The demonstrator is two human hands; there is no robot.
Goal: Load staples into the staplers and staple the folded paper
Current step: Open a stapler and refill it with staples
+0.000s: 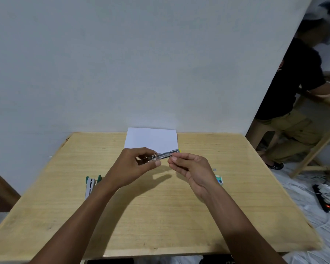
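Left hand [139, 162]: gripping the stapler [163, 156].
Right hand [191, 166]: pinching its rail.
Risk: staples may be slipping crooked between fingertips.

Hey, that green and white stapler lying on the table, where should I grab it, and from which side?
Take the green and white stapler by its long white body, fingers pinching across its narrow width, probably coming from above on its left. It lies lengthwise with the green ends pointing away, and the left forearm crosses its right side.
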